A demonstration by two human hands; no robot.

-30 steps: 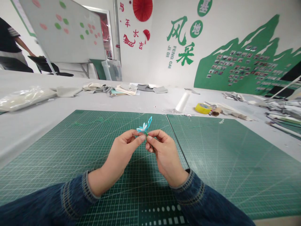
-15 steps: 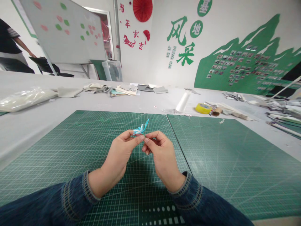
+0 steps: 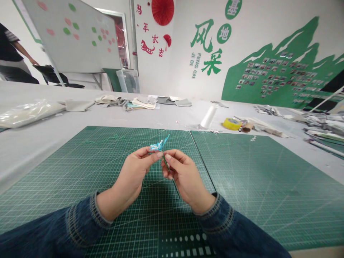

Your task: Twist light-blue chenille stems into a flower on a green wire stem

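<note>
A small blue artificial flower with white beads and a pointed blue tip is held above the green cutting mat. My left hand pinches its base between thumb and forefinger. From there a thin dark green stem slants down to the right. My right hand is closed around the upper part of this stem, thumb against forefinger, with the other fingers curled below. The fingertips of both hands are close together.
A white thread cone, a yellow tape roll and fabric scraps lie beyond the mats. Green thread rests on the left mat. At left is a plastic bag; behind it, a person stands by chairs.
The flower has tipped and shifted slightly left with my left hand. The green stem, hidden before, now shows running down past my right fingers. My hands have parted a little.
</note>
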